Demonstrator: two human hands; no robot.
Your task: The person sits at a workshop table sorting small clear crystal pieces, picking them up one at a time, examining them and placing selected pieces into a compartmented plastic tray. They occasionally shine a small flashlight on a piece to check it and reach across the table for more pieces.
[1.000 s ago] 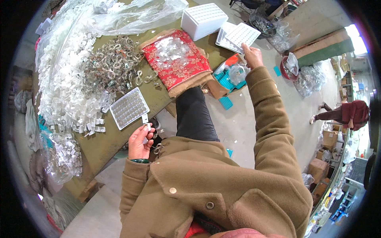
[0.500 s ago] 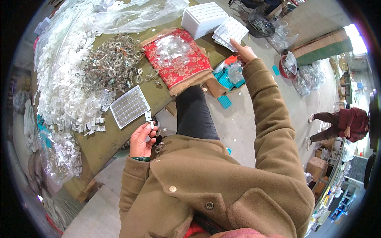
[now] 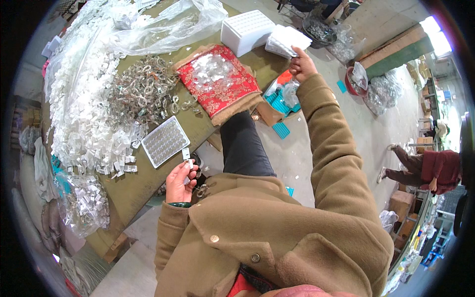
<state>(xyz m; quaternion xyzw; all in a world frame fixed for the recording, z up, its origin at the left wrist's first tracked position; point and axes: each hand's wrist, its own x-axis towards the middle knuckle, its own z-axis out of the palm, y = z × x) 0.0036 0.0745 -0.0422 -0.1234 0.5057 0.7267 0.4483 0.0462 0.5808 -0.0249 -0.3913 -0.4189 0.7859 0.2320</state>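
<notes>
Head view, landmark = the green table (image 3: 133, 185).

Left hand (image 3: 179, 182) sits just off the table's near edge, fingers curled tight on a small white clip (image 3: 186, 154) that sticks up above the fingertips. Clip is close to the near corner of the filled tray (image 3: 165, 141), not touching it. That tray lies flat on the table near the same edge, cells full of small clear parts.

Right hand (image 3: 302, 64) is stretched out past the table's far right corner, arm fully extended, fingers pinched on the edge of a stack of white trays (image 3: 287, 40). Stack is lifted and tilted, just beside the white foam box (image 3: 247, 30) standing at the table's far end.

Between the two hands, on the table: a red patterned cloth (image 3: 217, 81) with a heap of clear pieces on it, a pile of metal rings (image 3: 141, 94) to its left, and a wide spread of white clips (image 3: 81, 109) further left. A clear plastic bag (image 3: 168, 27) covers the far side.

Below the table's right edge: blue trays (image 3: 280, 106) on the floor by the person's dark trouser leg (image 3: 245, 146). Another person in red (image 3: 428, 171) crouches well away on the right.
</notes>
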